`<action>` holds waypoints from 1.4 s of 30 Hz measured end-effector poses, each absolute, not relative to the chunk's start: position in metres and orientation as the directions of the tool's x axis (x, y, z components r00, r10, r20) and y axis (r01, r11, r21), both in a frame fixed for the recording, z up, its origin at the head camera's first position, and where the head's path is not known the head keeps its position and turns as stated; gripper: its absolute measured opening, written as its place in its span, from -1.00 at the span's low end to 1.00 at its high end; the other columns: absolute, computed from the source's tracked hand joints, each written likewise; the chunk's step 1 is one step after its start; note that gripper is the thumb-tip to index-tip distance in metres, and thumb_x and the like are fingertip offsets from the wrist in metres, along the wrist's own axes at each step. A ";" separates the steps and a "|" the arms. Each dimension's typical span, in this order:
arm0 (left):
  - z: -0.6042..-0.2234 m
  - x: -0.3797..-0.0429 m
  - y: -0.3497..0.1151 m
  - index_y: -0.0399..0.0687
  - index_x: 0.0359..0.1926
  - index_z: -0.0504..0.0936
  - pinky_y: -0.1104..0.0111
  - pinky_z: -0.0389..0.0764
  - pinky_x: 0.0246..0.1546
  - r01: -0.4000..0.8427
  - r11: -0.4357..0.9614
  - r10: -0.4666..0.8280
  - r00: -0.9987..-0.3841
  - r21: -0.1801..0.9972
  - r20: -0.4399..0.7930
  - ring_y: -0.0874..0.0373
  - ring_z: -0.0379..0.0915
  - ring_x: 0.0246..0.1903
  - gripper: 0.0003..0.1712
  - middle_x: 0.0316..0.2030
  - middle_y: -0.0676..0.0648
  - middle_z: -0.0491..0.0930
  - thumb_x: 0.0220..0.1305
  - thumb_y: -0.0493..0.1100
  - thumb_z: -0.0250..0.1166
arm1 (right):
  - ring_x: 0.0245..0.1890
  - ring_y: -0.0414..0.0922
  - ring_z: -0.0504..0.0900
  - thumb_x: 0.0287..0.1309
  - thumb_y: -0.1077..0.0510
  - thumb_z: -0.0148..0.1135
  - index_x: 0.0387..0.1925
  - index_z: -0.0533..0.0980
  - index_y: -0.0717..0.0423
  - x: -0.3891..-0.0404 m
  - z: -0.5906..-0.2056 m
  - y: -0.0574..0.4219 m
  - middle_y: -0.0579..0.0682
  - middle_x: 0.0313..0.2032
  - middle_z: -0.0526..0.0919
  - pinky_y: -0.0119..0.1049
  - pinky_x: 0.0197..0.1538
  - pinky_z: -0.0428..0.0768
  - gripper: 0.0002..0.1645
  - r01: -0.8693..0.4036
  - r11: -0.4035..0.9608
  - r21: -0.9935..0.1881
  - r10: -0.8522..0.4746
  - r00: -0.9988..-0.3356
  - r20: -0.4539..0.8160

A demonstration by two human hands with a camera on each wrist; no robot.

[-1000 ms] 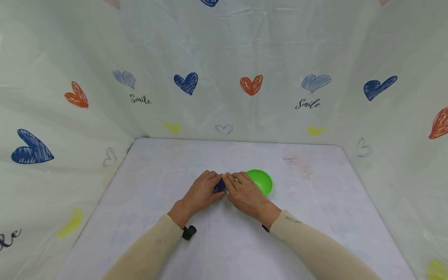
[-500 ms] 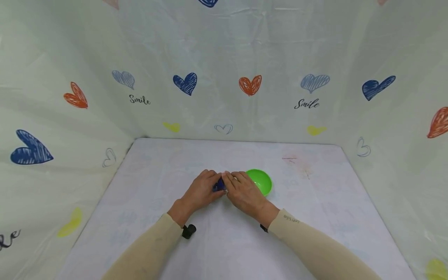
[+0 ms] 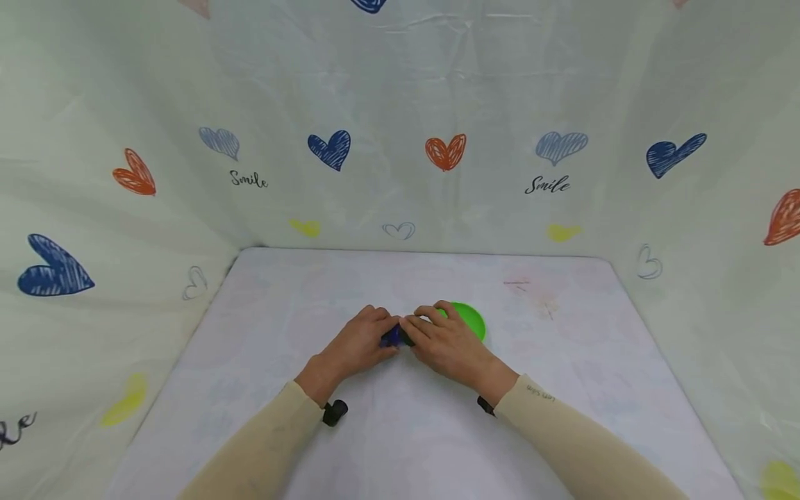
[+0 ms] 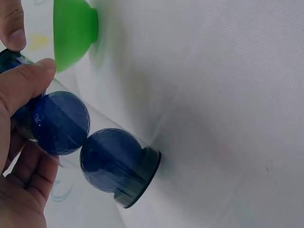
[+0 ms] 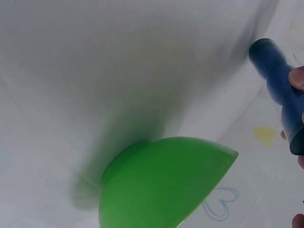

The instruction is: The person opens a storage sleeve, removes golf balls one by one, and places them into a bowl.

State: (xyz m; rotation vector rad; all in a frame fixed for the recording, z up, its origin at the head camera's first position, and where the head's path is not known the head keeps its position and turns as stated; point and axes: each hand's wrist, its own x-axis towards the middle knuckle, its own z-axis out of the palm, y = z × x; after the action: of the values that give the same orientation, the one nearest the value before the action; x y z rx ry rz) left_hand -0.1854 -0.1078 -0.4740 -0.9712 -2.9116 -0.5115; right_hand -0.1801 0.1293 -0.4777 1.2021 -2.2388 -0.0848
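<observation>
Heart-print sheet (image 3: pixel 400 90) bhd & both sides; wht tbl (image 3: pixel 300 292).

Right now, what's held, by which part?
The left hand holds a clear tube of blue balls around its side; whether the right hand does is unclear.

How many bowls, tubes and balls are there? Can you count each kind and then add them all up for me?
Green bowl: 1
Clear tube: 1
Blue balls: 3, all inside the tube, one partly hidden in the left wrist view
Total: 5
</observation>
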 end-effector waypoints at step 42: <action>-0.493 -0.185 -0.100 -0.09 0.10 0.70 0.07 0.39 0.11 0.690 0.723 0.637 -0.684 0.032 0.357 0.05 0.43 -0.02 -0.43 -0.13 0.01 0.61 0.18 0.13 0.56 | 0.05 0.03 0.67 0.29 0.12 -0.01 0.16 0.61 0.31 -0.185 -0.511 0.126 0.12 0.00 0.81 -0.04 0.15 0.59 -0.45 -0.726 0.592 0.350 -0.722 -0.285 0.630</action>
State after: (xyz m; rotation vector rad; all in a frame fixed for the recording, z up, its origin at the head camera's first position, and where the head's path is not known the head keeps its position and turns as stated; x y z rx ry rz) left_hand -0.1855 -0.1003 -0.4926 -1.0357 -2.6069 -0.2348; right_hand -0.1845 0.1255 -0.5107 1.1473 -2.0362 0.0063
